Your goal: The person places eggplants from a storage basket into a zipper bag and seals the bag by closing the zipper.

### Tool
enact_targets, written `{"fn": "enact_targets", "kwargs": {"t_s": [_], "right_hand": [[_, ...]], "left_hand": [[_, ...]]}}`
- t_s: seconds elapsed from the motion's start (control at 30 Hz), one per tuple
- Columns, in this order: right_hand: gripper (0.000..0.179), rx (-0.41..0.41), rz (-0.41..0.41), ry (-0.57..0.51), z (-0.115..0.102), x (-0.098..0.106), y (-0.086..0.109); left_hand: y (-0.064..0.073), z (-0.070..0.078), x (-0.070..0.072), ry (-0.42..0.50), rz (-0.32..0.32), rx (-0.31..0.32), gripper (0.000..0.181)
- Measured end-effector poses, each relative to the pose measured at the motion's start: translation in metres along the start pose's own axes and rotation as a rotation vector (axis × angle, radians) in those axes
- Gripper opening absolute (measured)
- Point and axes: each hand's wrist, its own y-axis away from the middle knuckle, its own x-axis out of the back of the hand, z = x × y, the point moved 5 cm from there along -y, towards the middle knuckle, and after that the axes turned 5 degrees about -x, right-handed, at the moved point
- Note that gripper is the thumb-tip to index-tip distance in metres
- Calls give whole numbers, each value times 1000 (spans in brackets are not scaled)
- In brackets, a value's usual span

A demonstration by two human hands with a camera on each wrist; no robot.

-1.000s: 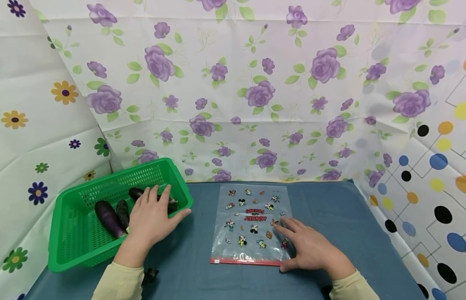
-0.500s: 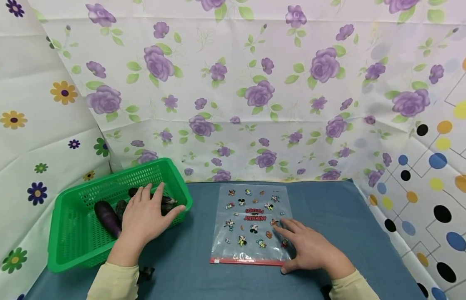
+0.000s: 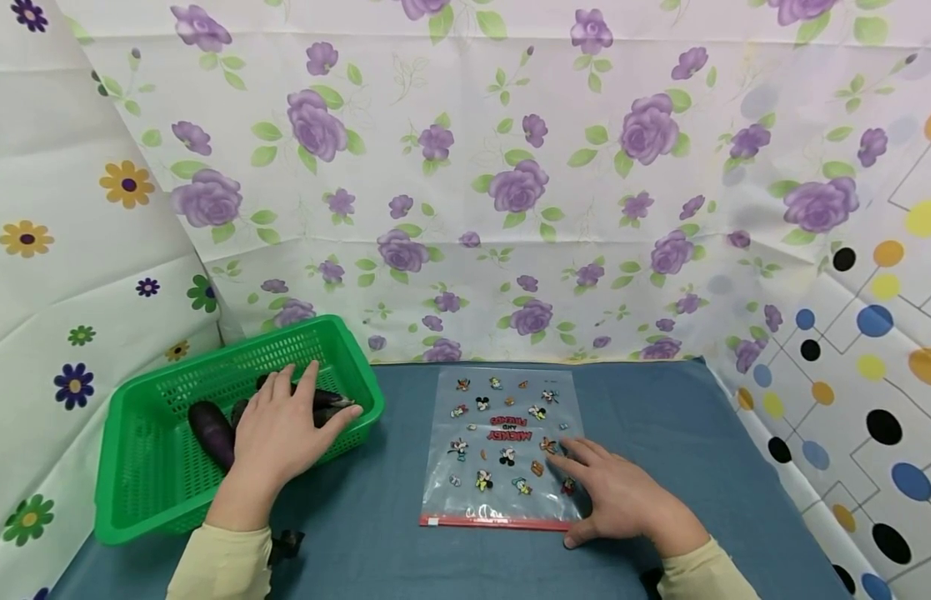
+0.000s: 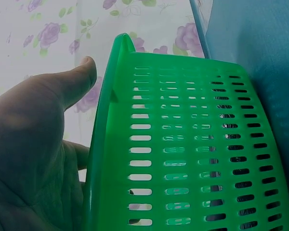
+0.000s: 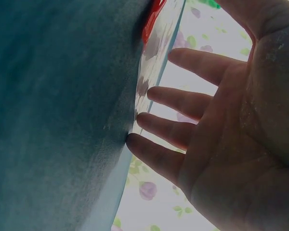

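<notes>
Person at a blue-covered counter [image 3: 660, 417], as seen by the head camera, with wrist views from either side. The left hand [image 3: 277, 433] reaches over the near right part of a green slatted basket [image 3: 210, 367], which stands tilted in line at the left of the counter. Its grip is apart, thumb held away from the spread fingers; in the left wrist view the fingers pass behind the basket's rim. Inside the basket, one glossy purple eggplant [image 3: 212, 433] lies to the left of this hand, and a second stemmed eggplant [image 3: 332, 398] shows beyond the thumb, with other dark produce partly hidden (whether the fingertips touch any of it cannot be told). The right hand [image 3: 623, 496] lies at the near right corner of a clear printed bag [image 3: 503, 467]; its grip is likewise apart, the fingers extended over the bag's right side and the thumb close to its near edge. The bag lies flat near the middle of the counter, its cartoon figures surrounding red lettering that reads upside down, with a red closure strip [image 3: 503, 523] along the near edge. A curtain of purple roses [image 3: 435, 250] forms the backdrop.
</notes>
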Motion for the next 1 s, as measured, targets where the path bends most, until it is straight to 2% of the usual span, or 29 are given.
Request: {"fn": "enact_targets", "kwargs": {"t_s": [0.47, 1.0], "right_hand": [[105, 4, -11, 15, -3, -1, 1], [104, -11, -40, -9, -3, 0, 1]], "left_hand": [[2, -3, 3, -15, -3, 2, 117], [2, -4, 0, -3, -21, -7, 112]]}}
